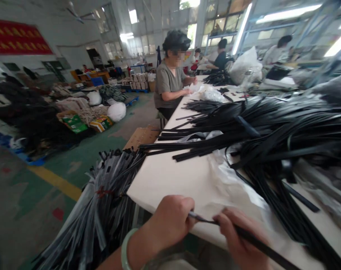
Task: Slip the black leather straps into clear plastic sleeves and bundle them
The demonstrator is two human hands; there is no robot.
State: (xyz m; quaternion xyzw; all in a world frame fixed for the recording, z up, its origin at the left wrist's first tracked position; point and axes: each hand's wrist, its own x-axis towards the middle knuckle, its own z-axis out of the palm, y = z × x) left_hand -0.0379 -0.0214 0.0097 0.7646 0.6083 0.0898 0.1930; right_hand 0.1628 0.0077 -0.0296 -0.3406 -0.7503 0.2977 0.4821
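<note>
While held in both hands at five o'clock, just over the near table edge, shows as one long, slim black strip (272, 252). Looks flat, matte and fairly wide beyond the right fingers, running down toward the lower border. Narrows to a thin, dark, nearly straight line between the hands. Turns pale grey and shiny just beside the left fingers; cannot tell if part of the strip or a separate piece. Slightly blurred, so no read on fine texture. Slopes down from left to right.

Left hand (174, 215) at six o'clock: closed in a fist around the pale end. Right hand (239, 236) at five: clamped on the black length, thumb toward the left hand. Apart from each other, linked only by the strip. Note green bangle (125, 249) on the left wrist.

Around that: white table (165, 176) from six up to twelve. Big tangle of black strips (272, 127) on top at three, with crumpled white plastic (229, 180) at four, near the right hand. Tied bundle of grey-black strips (101, 202) beside the table at eight. Seated person in grey (170, 80) at twelve, hands on white material. Red banner (17, 37) on the wall at ten.
</note>
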